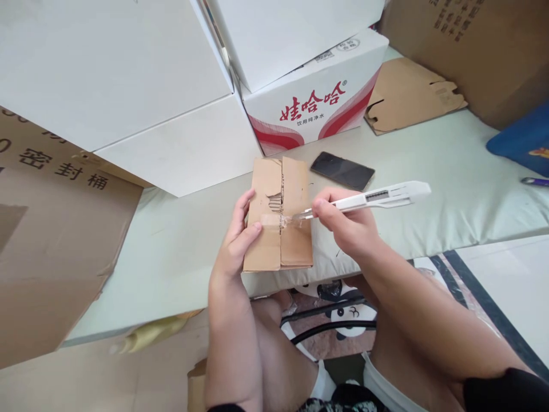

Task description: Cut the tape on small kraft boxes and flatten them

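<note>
A small brown cardboard box rests at the front edge of the padded surface, a seam running down its upper face. Clear tape crosses that seam and looks crumpled at the middle. My left hand grips the box along its left side, thumb on top. In my right hand is a white utility knife, pinched near its blade end. The metal blade points left and meets the box at the crumpled tape, beside the seam.
A black phone lies behind the box. A white and red carton stands at the back, near white cabinets. Flat cardboard leans at the back right; a blue item is far right. A large carton stands left.
</note>
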`<state>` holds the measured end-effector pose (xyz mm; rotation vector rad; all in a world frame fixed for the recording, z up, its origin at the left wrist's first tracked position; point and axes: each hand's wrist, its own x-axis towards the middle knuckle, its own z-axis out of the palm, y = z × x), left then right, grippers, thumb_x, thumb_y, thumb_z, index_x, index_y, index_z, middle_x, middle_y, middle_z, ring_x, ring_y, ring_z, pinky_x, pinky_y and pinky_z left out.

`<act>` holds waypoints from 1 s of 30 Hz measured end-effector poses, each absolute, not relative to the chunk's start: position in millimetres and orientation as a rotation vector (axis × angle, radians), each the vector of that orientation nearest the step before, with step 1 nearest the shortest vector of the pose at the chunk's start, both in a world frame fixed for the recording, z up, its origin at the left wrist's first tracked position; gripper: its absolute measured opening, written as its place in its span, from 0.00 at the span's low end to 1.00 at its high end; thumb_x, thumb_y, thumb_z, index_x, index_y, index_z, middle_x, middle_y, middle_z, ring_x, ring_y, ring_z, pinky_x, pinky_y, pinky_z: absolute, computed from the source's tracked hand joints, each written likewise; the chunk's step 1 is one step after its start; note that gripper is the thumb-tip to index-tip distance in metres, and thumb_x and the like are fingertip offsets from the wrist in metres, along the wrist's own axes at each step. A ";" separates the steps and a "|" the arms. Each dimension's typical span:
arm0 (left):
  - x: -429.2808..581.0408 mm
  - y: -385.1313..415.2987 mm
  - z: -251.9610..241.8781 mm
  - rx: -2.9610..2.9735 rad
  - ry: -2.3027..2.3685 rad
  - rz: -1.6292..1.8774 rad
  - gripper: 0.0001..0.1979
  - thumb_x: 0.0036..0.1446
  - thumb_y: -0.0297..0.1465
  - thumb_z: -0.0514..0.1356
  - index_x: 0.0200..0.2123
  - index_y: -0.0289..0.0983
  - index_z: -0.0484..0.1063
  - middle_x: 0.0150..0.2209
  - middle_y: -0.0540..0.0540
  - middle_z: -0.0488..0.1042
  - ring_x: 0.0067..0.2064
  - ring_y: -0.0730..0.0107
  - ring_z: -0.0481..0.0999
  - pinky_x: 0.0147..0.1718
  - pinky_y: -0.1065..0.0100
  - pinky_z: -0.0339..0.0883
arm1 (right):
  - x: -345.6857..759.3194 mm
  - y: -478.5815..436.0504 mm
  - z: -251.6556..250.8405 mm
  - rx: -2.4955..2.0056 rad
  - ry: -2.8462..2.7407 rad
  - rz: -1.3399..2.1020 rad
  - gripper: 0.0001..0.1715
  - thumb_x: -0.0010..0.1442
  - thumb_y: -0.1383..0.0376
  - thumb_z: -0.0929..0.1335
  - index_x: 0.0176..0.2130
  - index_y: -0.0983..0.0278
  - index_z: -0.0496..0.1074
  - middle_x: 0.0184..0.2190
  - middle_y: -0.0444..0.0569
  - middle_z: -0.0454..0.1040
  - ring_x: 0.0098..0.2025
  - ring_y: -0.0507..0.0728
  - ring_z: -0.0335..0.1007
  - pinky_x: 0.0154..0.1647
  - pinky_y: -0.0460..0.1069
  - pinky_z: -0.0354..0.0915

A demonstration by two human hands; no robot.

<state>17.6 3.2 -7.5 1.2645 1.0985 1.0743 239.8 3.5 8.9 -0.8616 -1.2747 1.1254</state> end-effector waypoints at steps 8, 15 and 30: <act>18.0 1.9 -8.6 1.309 1.118 1.060 0.35 0.57 0.44 0.65 0.66 0.47 0.61 0.70 0.45 0.62 0.69 0.46 0.64 0.65 0.51 0.62 | 235.3 -5.5 9.5 -1.130 -1.588 0.973 0.13 0.62 0.61 0.66 0.35 0.60 0.81 0.23 0.43 0.79 0.26 0.52 0.74 0.31 0.48 0.68; 20.0 0.2 -4.7 1.302 1.126 1.051 0.36 0.56 0.44 0.65 0.66 0.47 0.61 0.70 0.44 0.61 0.69 0.46 0.64 0.67 0.50 0.60 | 231.2 -10.6 12.3 -1.149 -1.619 0.745 0.14 0.62 0.64 0.65 0.33 0.61 0.79 0.20 0.42 0.77 0.23 0.51 0.73 0.29 0.46 0.67; 24.4 -1.9 0.3 1.254 1.120 1.059 0.34 0.57 0.43 0.64 0.65 0.48 0.62 0.70 0.45 0.62 0.69 0.46 0.64 0.65 0.52 0.63 | 223.8 -16.8 14.6 -1.152 -1.722 0.597 0.11 0.59 0.66 0.64 0.30 0.62 0.76 0.17 0.41 0.70 0.17 0.47 0.60 0.22 0.43 0.56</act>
